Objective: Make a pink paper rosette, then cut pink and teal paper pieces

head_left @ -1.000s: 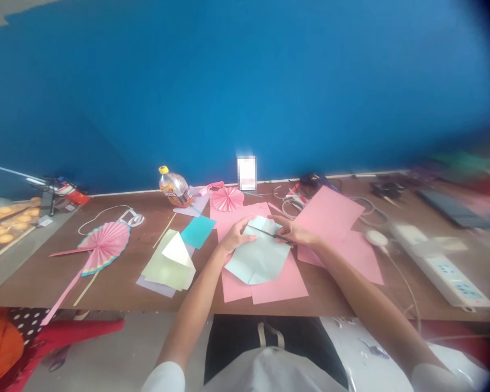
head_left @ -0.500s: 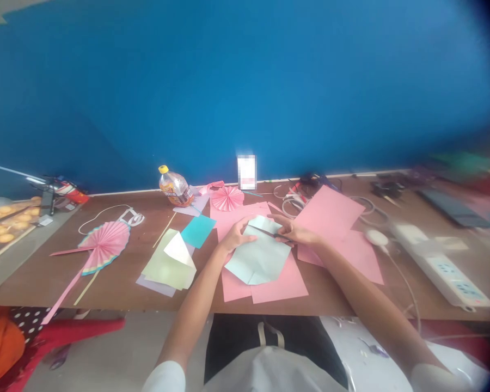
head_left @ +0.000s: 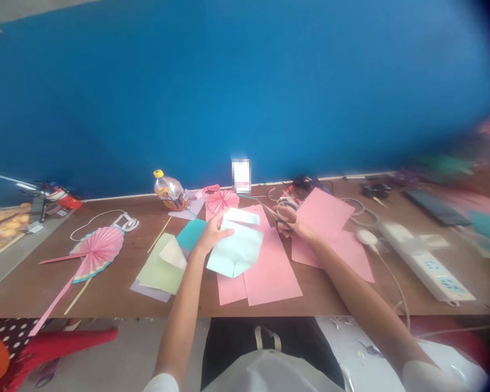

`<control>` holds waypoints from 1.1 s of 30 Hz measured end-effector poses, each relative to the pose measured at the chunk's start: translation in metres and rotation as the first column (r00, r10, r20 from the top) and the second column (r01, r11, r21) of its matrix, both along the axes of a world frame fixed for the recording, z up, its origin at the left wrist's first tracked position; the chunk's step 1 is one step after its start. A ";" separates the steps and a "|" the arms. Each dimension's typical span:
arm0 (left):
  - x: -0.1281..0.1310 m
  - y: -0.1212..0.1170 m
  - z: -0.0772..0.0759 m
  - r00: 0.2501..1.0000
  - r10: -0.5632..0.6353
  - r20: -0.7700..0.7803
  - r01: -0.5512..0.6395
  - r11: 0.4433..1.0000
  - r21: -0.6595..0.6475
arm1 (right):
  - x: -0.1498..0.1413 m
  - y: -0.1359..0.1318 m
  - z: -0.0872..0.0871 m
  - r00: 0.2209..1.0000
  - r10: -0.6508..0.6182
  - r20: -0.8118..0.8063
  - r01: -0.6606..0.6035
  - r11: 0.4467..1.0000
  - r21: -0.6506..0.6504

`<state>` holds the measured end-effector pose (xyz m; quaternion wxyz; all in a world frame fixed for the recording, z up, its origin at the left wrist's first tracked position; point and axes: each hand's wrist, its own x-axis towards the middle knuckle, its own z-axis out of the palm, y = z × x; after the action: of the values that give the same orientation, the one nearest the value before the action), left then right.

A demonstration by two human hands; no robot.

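My left hand (head_left: 211, 234) pinches a pale blue-green sheet of paper (head_left: 239, 249) near its upper left edge. Along the top of that sheet lies a narrow strip of the same paper (head_left: 243, 216), parted from it by a gap; the strip's left end is behind my fingers, so I cannot tell if it is still joined there. To the right, my right hand (head_left: 294, 222) is closed on the handles of a pair of scissors (head_left: 270, 211), their blades pointing up and left, apart from the paper. Pink sheets (head_left: 271, 272) lie beneath the pale sheet.
Left of my hands are green paper (head_left: 159, 272), teal paper (head_left: 190, 234) and a pink pleated fan (head_left: 100, 250). A yellow-capped bottle (head_left: 170, 193) and a pink paper rosette (head_left: 222, 201) stand behind. A white power strip (head_left: 428, 264) and cables lie on the right.
The scissors have come out of the paper and moved away to the right. My left hand has shifted left with the sheet, and a gap now shows below the top strip.
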<state>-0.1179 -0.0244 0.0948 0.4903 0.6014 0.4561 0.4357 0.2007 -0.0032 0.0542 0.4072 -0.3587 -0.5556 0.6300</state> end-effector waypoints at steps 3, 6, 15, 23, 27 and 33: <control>-0.033 -0.005 0.026 0.987 0.120 -0.108 -0.117 0.993 0.030 | -0.003 0.005 -0.009 0.983 -0.161 0.085 0.155 0.985 0.069; -0.070 -0.009 0.050 0.944 0.248 -0.217 -0.234 0.968 0.089 | -0.008 0.004 -0.014 0.881 -0.362 0.305 0.289 0.922 0.259; -0.171 0.011 0.054 0.536 0.473 -0.699 -0.396 0.873 0.286 | -0.016 -0.006 -0.002 0.298 -0.623 0.724 0.016 0.761 0.648; -0.105 0.003 0.082 0.388 0.788 -0.479 -0.503 0.616 0.606 | -0.017 -0.004 -0.009 0.359 -0.643 0.677 0.088 0.745 0.661; -0.024 0.003 0.082 0.719 0.673 -0.173 -0.538 0.696 0.476 | -0.020 -0.003 -0.016 0.534 -0.633 0.561 0.222 0.745 0.629; 0.057 0.026 0.042 0.891 0.339 0.303 -0.397 0.904 0.158 | -0.024 0.002 -0.013 0.817 -0.512 0.264 0.384 0.826 0.414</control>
<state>-0.0607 0.0020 0.1364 0.3872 0.4885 0.4416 0.6453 0.1772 -0.0016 0.0413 0.4917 -0.5148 -0.6197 0.3304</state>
